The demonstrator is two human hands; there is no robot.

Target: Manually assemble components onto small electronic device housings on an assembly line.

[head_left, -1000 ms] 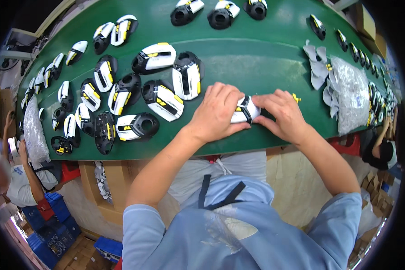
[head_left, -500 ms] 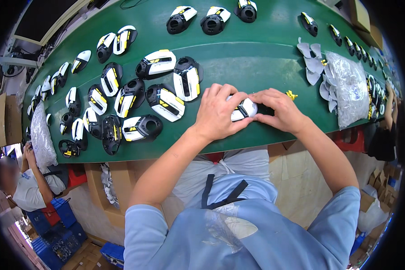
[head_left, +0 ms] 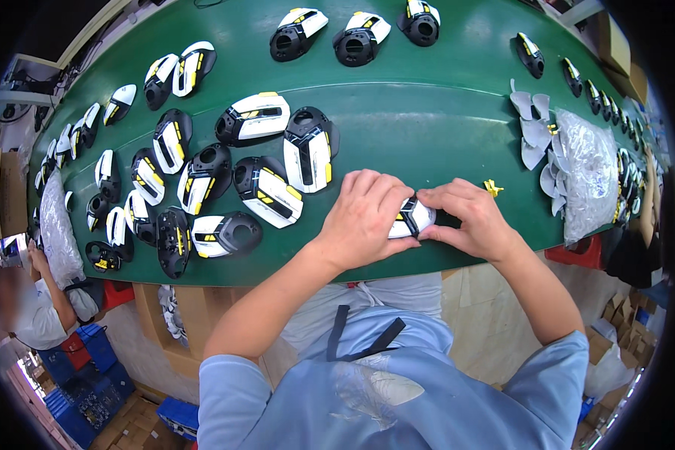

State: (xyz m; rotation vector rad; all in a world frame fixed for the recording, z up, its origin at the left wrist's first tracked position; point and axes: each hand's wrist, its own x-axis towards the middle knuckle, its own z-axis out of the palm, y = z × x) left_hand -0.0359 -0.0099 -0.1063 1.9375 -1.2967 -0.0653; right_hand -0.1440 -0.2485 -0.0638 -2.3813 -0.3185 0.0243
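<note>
Near the front edge of the green table, my left hand (head_left: 364,215) wraps over a white, black and yellow plastic shell (head_left: 418,217) shaped like a computer mouse. My right hand (head_left: 466,219) pinches the shell's right end between thumb and fingers. Most of it is hidden under my left palm and fingers. Just left of my hands lie similar shells, the closest being one standing lengthwise (head_left: 307,154) and another tilted beside it (head_left: 268,193). A small yellow plastic part (head_left: 493,187) sits on the table beyond my right hand.
Many more such shells cover the table's left side, with a few at the back (head_left: 361,39). To the right are grey curved pieces (head_left: 532,135) and a clear plastic bag (head_left: 586,172). Another person (head_left: 41,300) sits at the far left; a cardboard box (head_left: 176,330) stands below the table edge.
The whole view has shifted a little, so table and hands appear lower. Both hands keep their hold on the shell, which shows slightly more of its white end.
</note>
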